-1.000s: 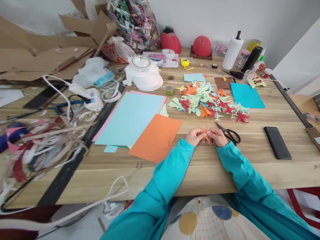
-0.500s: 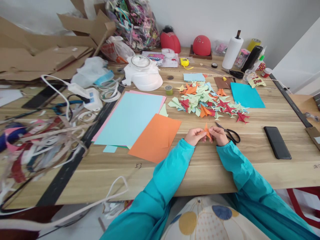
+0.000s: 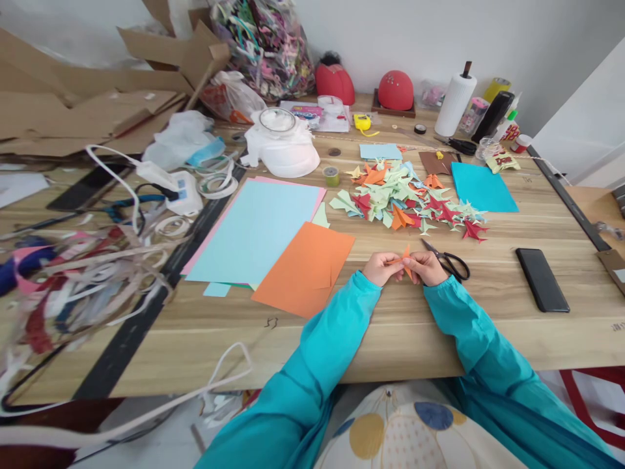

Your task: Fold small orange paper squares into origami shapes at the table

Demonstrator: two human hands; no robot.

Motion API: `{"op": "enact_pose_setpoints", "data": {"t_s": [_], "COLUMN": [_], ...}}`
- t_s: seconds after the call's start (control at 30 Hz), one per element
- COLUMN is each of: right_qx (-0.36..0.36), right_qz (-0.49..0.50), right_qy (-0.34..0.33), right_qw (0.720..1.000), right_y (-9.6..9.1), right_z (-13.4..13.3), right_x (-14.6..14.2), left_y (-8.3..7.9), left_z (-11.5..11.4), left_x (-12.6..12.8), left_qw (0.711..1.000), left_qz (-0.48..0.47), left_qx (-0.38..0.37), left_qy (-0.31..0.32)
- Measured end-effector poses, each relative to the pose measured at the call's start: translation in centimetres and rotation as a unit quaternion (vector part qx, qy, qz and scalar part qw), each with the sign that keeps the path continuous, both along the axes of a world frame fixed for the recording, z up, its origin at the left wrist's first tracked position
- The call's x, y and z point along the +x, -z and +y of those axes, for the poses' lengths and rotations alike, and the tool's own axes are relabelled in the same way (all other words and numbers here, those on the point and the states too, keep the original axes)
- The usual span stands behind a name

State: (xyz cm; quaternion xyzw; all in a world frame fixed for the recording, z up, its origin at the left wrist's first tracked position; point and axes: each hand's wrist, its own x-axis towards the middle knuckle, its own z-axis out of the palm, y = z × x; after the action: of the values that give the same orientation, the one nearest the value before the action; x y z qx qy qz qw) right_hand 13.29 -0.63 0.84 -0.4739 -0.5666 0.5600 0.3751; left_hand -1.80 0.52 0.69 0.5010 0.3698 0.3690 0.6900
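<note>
Between my hands, just above the table, is a small folded orange paper crane (image 3: 407,262) with pointed tips. My left hand (image 3: 381,268) pinches its left side. From the right, my right hand (image 3: 428,267) grips it, with the thumb pressed on the folded paper near the middle. Some fingers of both hands are hidden behind the paper. Black-handled scissors (image 3: 452,262) lie right beside my right hand. Beyond the hands is a pile of folded paper cranes (image 3: 395,189) in pale green, red, orange and blue.
Orange sheets (image 3: 297,273) and a light blue sheet (image 3: 258,221) lie to the left. A turquoise sheet (image 3: 483,187) is at the back right, and a black phone (image 3: 541,280) lies right. Tangled ribbons (image 3: 97,280) and a power strip (image 3: 168,185) cover the left side.
My right hand has shifted slightly left, its thumb now over the middle of the orange crane. The whole view has moved a little.
</note>
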Motion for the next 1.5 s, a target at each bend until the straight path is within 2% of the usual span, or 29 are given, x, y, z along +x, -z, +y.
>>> {"op": "enact_pose_setpoints", "data": {"t_s": [0.17,0.37,0.47,0.63,0.93,1.17,1.37,1.5], "right_qx": [0.022,-0.057,-0.074,-0.068,0.006,0.017,0.003,0.01], "right_qz": [0.0,0.041,0.058,0.061,-0.01,-0.015,-0.017,0.007], "right_qy": [-0.001,0.022,0.034,0.046,-0.014,-0.02,-0.018,0.017], "right_qw": [1.0,0.997,0.995,0.995,1.0,1.0,1.0,1.0], "right_y": [0.01,0.28,0.45,0.37,-0.29,-0.3,-0.14,0.11], "right_z": [-0.04,0.1,0.2,0.23,-0.09,-0.03,0.01,0.16], "right_x": [0.18,0.12,0.07,-0.06,0.07,0.43,0.5,0.43], "left_y": [0.18,-0.24,-0.43,-0.68,-0.48,0.07,-0.09,0.15], "left_z": [0.07,-0.07,-0.08,-0.14,-0.15,-0.34,-0.11,0.18], "left_x": [0.18,0.06,-0.06,-0.12,-0.07,0.07,0.17,0.26], "left_qw": [1.0,1.0,1.0,1.0,0.999,0.998,1.0,0.997], "left_qz": [-0.011,-0.028,-0.025,-0.016,0.015,0.02,-0.009,-0.049], "left_qx": [-0.013,-0.004,0.006,0.018,0.035,0.056,0.0,-0.041], "left_qy": [0.016,0.012,0.004,0.003,0.008,-0.004,0.009,-0.033]}}
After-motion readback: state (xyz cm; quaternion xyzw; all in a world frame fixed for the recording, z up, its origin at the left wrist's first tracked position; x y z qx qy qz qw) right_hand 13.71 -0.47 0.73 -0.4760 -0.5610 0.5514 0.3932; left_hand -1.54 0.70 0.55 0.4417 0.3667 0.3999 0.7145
